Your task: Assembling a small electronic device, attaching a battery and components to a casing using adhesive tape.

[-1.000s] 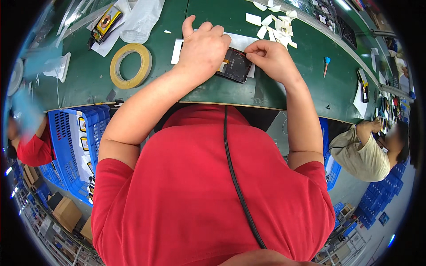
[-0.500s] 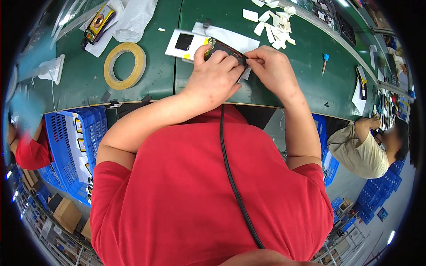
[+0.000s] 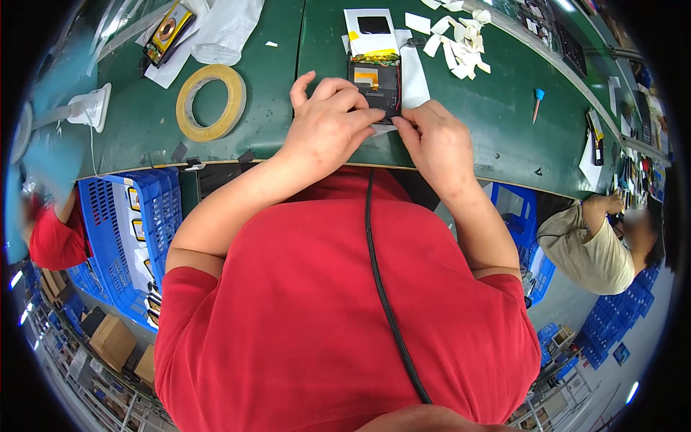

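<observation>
In front of me on the green bench lies an opened electronic device [image 3: 389, 92], its flat black housing showing an orange flex cable [image 3: 366, 78] and thin red wires [image 3: 399, 92] along the right edge. A white panel [image 3: 368, 46] with a dark square window extends from its far end, by a strip of green circuitry and yellow tape. My left hand [image 3: 322, 121] has thumb and index finger at the housing's near edge, other fingers spread. At the near right corner my right hand [image 3: 440, 140] is closed in a pinch; whatever sits between its fingertips is hidden.
A tape roll [image 3: 184, 108] lies to the left, near a yellow camera-like device [image 3: 167, 34] and a plastic bag [image 3: 224, 32]. Cut white pieces [image 3: 461, 45] are piled far right of the device. A blue-tipped tool [image 3: 538, 101] lies right. Blue crates [image 3: 119, 237] stand below the bench; co-workers sit either side.
The device has turned from slanted to nearly upright in view, its white panel now pointing away from me. My left hand has drawn back off the housing, uncovering its inside; my right hand moved slightly nearer.
</observation>
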Action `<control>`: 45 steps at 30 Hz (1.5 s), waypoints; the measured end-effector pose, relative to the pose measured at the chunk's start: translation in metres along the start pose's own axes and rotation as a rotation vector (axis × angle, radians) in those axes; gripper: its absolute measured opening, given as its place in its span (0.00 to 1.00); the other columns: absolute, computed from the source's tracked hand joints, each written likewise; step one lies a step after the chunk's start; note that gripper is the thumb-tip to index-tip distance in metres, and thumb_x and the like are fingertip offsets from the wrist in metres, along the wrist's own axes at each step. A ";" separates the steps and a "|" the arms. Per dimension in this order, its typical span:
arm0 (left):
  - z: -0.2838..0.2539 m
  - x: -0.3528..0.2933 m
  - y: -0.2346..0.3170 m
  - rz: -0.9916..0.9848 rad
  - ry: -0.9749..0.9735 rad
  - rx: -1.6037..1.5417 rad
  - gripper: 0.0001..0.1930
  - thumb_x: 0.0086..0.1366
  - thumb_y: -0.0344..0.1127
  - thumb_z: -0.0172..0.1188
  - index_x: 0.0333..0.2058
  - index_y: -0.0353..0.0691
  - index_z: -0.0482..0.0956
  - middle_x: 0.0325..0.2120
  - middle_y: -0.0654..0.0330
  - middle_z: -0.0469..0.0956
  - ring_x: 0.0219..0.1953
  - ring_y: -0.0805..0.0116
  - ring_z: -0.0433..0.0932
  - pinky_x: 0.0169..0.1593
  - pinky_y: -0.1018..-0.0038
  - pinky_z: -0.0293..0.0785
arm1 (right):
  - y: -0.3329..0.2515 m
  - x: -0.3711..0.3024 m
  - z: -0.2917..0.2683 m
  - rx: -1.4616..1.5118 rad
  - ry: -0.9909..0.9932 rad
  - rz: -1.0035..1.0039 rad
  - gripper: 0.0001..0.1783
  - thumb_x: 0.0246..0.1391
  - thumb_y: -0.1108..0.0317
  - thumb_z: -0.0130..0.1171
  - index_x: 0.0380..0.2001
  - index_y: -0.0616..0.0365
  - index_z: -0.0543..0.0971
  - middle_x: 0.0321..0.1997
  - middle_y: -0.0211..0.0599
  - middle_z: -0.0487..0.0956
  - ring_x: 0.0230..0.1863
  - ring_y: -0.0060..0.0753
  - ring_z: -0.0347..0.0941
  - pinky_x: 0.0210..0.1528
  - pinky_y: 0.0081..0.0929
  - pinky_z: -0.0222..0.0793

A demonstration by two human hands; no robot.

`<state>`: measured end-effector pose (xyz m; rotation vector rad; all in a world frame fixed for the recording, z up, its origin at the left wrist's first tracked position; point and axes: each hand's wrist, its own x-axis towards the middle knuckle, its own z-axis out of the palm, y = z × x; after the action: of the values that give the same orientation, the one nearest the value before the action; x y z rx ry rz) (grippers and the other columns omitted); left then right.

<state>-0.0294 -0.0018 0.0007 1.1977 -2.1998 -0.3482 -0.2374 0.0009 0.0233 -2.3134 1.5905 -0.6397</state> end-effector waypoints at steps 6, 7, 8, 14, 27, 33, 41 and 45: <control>0.008 -0.001 -0.004 0.021 0.023 0.015 0.08 0.50 0.33 0.74 0.31 0.51 0.87 0.33 0.72 0.77 0.49 0.67 0.75 0.65 0.49 0.52 | 0.002 -0.001 0.002 -0.021 0.007 0.003 0.07 0.51 0.65 0.70 0.27 0.55 0.83 0.29 0.36 0.78 0.31 0.45 0.79 0.33 0.39 0.75; 0.008 -0.001 -0.004 0.015 0.032 0.006 0.08 0.50 0.33 0.74 0.31 0.51 0.86 0.33 0.72 0.77 0.49 0.67 0.75 0.65 0.49 0.53 | 0.003 -0.001 0.002 -0.021 -0.011 0.003 0.08 0.51 0.64 0.70 0.27 0.55 0.83 0.29 0.37 0.79 0.31 0.45 0.79 0.33 0.39 0.75; 0.009 -0.002 -0.005 0.019 0.032 0.009 0.08 0.50 0.33 0.74 0.31 0.51 0.86 0.33 0.72 0.77 0.49 0.67 0.75 0.65 0.49 0.53 | 0.004 0.000 0.001 -0.020 -0.030 0.003 0.08 0.51 0.63 0.70 0.28 0.55 0.83 0.29 0.37 0.79 0.30 0.45 0.79 0.33 0.38 0.75; 0.012 -0.003 -0.003 0.046 0.050 0.002 0.08 0.50 0.31 0.73 0.30 0.51 0.86 0.32 0.71 0.77 0.49 0.66 0.76 0.63 0.54 0.56 | 0.036 0.073 -0.007 0.119 0.000 0.051 0.16 0.53 0.55 0.69 0.38 0.55 0.84 0.37 0.42 0.82 0.37 0.47 0.80 0.39 0.40 0.75; 0.020 0.011 0.010 0.115 0.025 0.070 0.07 0.49 0.31 0.73 0.29 0.49 0.86 0.27 0.70 0.75 0.37 0.65 0.73 0.47 0.64 0.64 | -0.029 0.163 0.011 -0.333 -0.324 -0.037 0.33 0.48 0.44 0.70 0.45 0.63 0.80 0.45 0.53 0.81 0.47 0.49 0.81 0.49 0.40 0.78; 0.025 0.014 0.019 0.029 0.080 0.053 0.08 0.50 0.32 0.73 0.31 0.47 0.87 0.28 0.67 0.78 0.36 0.64 0.75 0.45 0.65 0.66 | -0.042 0.131 -0.020 -0.071 -0.211 -0.134 0.27 0.47 0.60 0.66 0.49 0.60 0.76 0.46 0.55 0.73 0.48 0.59 0.75 0.51 0.45 0.74; -0.020 0.011 -0.017 -0.008 0.147 -0.208 0.14 0.51 0.26 0.68 0.37 0.40 0.77 0.36 0.54 0.78 0.41 0.50 0.77 0.46 0.60 0.72 | -0.004 0.051 -0.013 0.212 0.158 -0.274 0.27 0.37 0.73 0.73 0.45 0.55 0.76 0.51 0.45 0.72 0.48 0.49 0.76 0.47 0.40 0.77; -0.026 0.030 -0.040 -0.011 -0.134 -0.131 0.46 0.43 0.33 0.78 0.64 0.47 0.69 0.66 0.57 0.68 0.68 0.53 0.63 0.69 0.57 0.58 | 0.011 0.029 -0.012 0.222 0.143 -0.238 0.29 0.34 0.73 0.76 0.42 0.54 0.72 0.54 0.46 0.72 0.54 0.53 0.72 0.54 0.44 0.70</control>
<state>0.0009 -0.0477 0.0132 1.1448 -2.2455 -0.5836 -0.2438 -0.0294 0.0348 -2.3498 1.2339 -1.0024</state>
